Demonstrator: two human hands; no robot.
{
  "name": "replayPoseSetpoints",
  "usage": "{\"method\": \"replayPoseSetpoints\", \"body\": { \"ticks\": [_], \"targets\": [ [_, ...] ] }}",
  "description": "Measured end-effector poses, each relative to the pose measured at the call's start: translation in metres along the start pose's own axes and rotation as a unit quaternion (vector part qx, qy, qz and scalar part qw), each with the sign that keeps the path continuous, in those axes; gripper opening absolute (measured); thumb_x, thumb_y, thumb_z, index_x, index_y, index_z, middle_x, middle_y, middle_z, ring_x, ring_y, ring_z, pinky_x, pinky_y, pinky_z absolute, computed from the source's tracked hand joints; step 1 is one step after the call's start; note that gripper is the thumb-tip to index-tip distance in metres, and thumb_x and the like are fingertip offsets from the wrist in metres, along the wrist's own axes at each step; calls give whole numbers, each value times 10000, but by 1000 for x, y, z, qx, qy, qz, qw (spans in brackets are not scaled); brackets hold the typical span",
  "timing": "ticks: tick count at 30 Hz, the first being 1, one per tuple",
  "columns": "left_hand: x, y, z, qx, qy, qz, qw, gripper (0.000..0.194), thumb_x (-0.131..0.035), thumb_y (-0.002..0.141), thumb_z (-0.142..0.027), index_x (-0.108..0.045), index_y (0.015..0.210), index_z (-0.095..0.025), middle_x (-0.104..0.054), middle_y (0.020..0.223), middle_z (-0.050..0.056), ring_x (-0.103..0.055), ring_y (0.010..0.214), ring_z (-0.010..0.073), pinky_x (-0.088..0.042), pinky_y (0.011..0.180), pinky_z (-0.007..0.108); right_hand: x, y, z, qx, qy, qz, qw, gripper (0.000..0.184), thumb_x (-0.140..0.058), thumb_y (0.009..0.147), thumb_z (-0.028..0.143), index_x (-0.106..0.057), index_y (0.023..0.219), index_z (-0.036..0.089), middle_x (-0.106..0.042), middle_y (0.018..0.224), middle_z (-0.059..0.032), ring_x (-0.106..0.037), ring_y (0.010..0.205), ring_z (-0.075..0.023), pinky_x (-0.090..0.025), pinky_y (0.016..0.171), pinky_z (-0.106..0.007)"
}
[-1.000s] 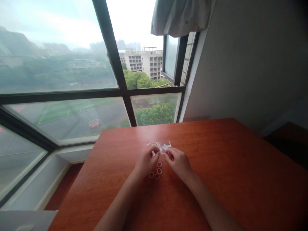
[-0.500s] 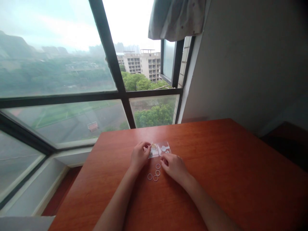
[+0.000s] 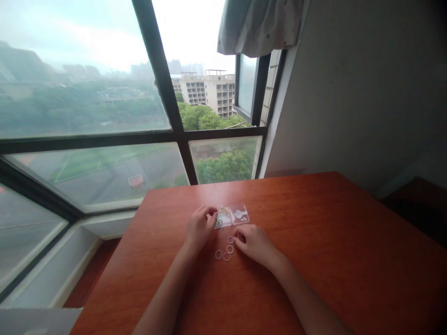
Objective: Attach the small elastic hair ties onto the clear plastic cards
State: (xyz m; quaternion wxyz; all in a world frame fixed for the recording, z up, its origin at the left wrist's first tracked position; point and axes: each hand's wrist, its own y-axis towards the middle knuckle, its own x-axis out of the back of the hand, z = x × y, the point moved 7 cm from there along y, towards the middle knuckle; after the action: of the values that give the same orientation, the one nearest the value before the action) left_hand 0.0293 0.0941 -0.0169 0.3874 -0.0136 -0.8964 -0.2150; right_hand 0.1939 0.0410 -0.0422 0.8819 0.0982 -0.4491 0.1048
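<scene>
A small clear plastic box point(image 3: 226, 225) lies with its lid point(image 3: 240, 214) folded out to the right. Small gold-coloured pieces point(image 3: 223, 211) and something greenish sit inside it, too small to name. My left hand point(image 3: 201, 227) is closed at the box's left edge, thumb and fingers pinched on it. Below the box, several pale rings lie flat on the table. My right hand point(image 3: 254, 239) is curled, its thumb and finger pinched at the right edge of the top ring point(image 3: 230, 240). Just below are a second ring point(image 3: 230, 249), a third ring point(image 3: 226, 257) and another ring point(image 3: 218, 254).
The reddish-brown wooden table point(image 3: 314, 223) extends out around both arms. Beyond its far edge stand large dark-framed windows point(image 3: 178, 135), with a grey curtain point(image 3: 261, 28) hanging above. A plain wall point(image 3: 349, 102) rises on the right.
My right hand has come down from the box's lid to the top ring, uncovering the lid. My left hand has shifted slightly left at the box. The rings lie as before.
</scene>
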Motion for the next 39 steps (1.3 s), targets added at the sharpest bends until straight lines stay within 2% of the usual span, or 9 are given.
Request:
{"method": "replayPoseSetpoints", "body": {
  "ticks": [8, 18, 29, 39],
  "targets": [
    [4, -2, -1, -3, 1, 3, 1000, 118, -550, 836, -239, -658, 846, -193, -643, 775, 13, -545, 628, 124, -401, 586, 229, 0, -2, 4, 14, -5, 13, 1000, 76, -607, 816, 235, -681, 805, 224, -693, 761, 11, -595, 695, -134, -351, 619, -223],
    [3, -3, -2, -2, -3, 10, 1000, 109, -549, 831, -204, -653, 863, -191, -651, 804, 16, -557, 656, 125, -413, 613, 231, 0, -2, 4, -14, -36, -24, 999, 74, -601, 845, 261, -658, 810, 232, -705, 819, 6, -609, 733, -151, -331, 624, -237],
    [-1, -4, -2, -4, -15, 21, 1000, 111, -545, 826, -196, -652, 855, -188, -651, 801, 13, -552, 653, 127, -410, 612, 233, -4, -1, 4, -23, -42, -7, 999, 101, -589, 853, 290, -662, 810, 235, -707, 852, 5, -619, 781, -156, -327, 630, -240],
    [0, -4, -4, -7, -10, 21, 1000, 118, -541, 831, -197, -656, 855, -189, -655, 808, 18, -551, 663, 129, -407, 616, 237, -7, -2, 2, -24, -59, -1, 998, 79, -595, 822, 276, -654, 791, 235, -695, 797, 10, -594, 707, -146, -297, 590, -245]
  ]
}}
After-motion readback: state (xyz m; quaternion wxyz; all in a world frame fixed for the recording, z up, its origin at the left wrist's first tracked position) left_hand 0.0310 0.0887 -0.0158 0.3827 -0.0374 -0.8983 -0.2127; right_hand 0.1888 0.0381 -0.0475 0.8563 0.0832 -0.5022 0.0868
